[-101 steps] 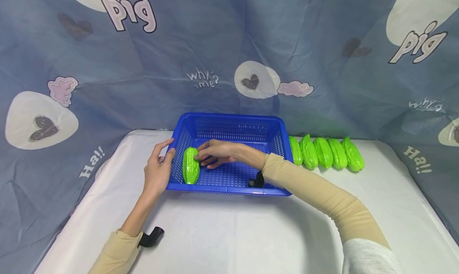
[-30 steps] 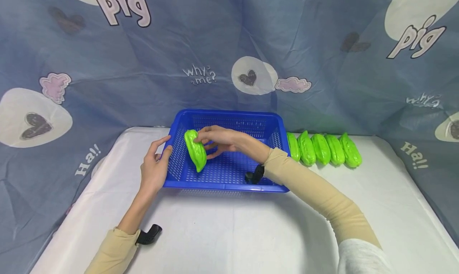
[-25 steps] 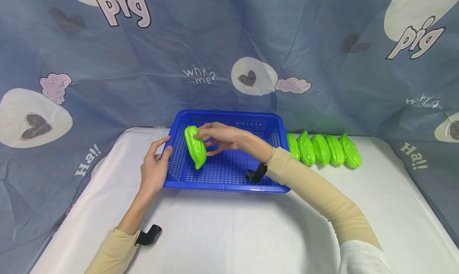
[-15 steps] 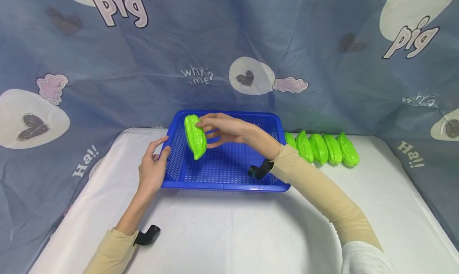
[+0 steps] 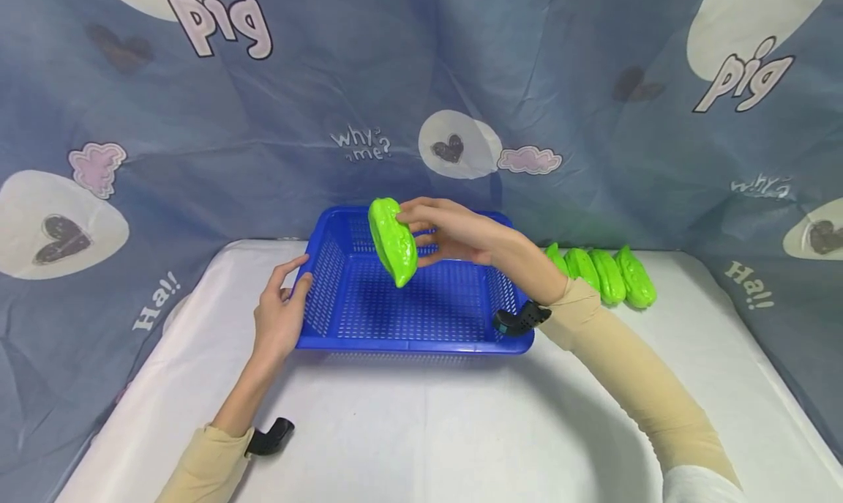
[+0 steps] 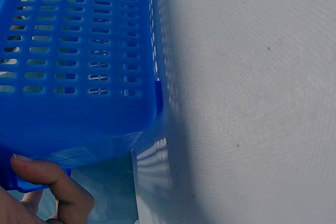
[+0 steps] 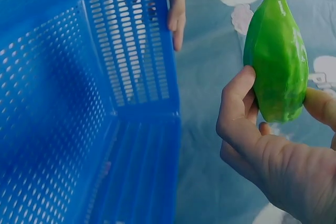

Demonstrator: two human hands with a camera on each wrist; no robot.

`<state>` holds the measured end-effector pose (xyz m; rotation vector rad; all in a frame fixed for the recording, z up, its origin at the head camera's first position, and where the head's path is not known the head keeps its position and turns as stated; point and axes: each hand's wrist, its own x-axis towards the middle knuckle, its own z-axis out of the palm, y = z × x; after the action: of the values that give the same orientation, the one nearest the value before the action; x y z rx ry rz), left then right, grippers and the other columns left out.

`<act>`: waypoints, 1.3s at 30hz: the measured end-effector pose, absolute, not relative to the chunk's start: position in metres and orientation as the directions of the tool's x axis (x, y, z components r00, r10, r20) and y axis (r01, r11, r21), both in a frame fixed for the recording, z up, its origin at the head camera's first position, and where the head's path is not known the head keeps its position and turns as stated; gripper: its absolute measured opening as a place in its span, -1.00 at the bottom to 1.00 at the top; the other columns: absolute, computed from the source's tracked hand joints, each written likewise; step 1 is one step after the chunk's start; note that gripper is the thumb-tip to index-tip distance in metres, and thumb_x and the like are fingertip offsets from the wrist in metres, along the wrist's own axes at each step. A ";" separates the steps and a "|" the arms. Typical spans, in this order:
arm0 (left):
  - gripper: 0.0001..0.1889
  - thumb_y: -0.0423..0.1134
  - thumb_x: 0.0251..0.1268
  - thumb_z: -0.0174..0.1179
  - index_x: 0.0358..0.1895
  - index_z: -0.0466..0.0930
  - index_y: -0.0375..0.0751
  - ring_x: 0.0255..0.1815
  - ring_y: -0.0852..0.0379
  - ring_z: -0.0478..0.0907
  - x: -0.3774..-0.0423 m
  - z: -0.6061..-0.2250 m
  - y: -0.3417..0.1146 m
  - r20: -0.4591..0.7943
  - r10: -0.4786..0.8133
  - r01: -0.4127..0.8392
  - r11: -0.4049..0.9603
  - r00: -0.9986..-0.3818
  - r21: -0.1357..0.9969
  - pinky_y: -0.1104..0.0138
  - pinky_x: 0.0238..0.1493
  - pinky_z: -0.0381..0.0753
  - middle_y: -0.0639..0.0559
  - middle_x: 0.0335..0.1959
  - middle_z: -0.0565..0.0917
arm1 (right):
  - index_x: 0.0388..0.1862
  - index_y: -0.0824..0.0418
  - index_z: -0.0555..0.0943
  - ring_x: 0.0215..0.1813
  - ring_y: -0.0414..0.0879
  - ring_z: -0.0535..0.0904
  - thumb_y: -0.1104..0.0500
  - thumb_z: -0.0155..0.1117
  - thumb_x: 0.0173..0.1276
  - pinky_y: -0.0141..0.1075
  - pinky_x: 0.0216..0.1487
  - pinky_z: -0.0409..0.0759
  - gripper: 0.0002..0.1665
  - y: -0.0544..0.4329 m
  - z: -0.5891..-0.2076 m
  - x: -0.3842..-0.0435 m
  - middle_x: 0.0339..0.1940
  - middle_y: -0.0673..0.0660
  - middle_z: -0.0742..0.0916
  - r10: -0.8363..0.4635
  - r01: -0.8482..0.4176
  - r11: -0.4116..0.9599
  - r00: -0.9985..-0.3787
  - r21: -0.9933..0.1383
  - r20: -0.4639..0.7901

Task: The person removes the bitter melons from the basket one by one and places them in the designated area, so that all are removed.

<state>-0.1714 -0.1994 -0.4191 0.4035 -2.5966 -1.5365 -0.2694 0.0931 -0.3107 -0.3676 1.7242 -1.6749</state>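
Observation:
A blue plastic basket [image 5: 415,344] with slotted walls stands on the white table. At its left end my left hand [image 5: 279,316] grips the rim, and the thumb shows against the blue plastic in the left wrist view. My right hand [image 5: 454,232] pinches a glossy green toy fruit [image 5: 393,241] between thumb and fingers. This fruit has ridged sides and a pointed tip, and hangs tilted above the basket's back half. The right wrist view shows the same green toy fruit [image 7: 277,59] from close by, beside the basket wall [image 7: 142,51].
Several like green toy fruits [image 5: 609,276] lie in a row right of the basket, partly hidden by the right forearm. A printed blue-grey cloth [image 5: 408,64] hangs behind the white table [image 5: 395,430]. A black wrist camera [image 5: 270,437] sits on the left wrist.
My right hand has raised the green toy fruit from the basket's left floor, tilting it, then carried it up and to the right. The left hand keeps its grip on the rim.

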 end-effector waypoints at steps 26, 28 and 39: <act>-0.47 0.20 0.73 -0.07 0.63 0.35 0.35 -0.27 0.22 0.67 -0.170 -0.420 -0.200 -0.031 -0.274 -0.160 0.464 -0.961 0.871 0.33 -0.30 0.60 -0.34 0.07 0.77 | 0.38 0.00 0.35 -0.03 -0.22 0.66 -0.02 -0.08 0.80 -0.16 0.09 0.67 -0.68 0.242 -0.332 -0.242 -0.07 -0.16 0.74 -0.464 0.259 0.093 -0.843 -0.961 -0.272; -0.48 0.19 0.73 -0.07 0.63 0.35 0.35 -0.28 0.23 0.66 -0.170 -0.420 -0.200 -0.030 -0.276 -0.160 0.465 -0.961 0.871 0.33 -0.30 0.60 -0.34 0.06 0.77 | 0.39 -0.01 0.36 -0.07 -0.24 0.66 -0.04 -0.07 0.80 -0.18 0.09 0.67 -0.67 0.257 -0.334 -0.242 -0.08 -0.17 0.75 -0.443 0.255 0.084 -0.856 -0.963 -0.265; -0.48 0.19 0.72 -0.04 0.62 0.37 0.33 -0.34 0.27 0.65 -0.170 -0.420 -0.200 -0.026 -0.283 -0.159 0.458 -0.959 0.874 0.34 -0.34 0.60 -0.33 0.02 0.78 | 0.50 0.02 0.27 0.04 -0.24 0.68 -0.11 -0.08 0.80 -0.25 0.11 0.66 -0.55 0.327 -0.350 -0.241 0.09 -0.14 0.70 -0.348 0.265 0.046 -0.899 -0.963 -0.264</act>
<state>-0.1703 -0.2002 -0.4200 0.3930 -2.5758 -1.5242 -0.2407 0.3270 -0.3504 -0.0836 1.9010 -1.9061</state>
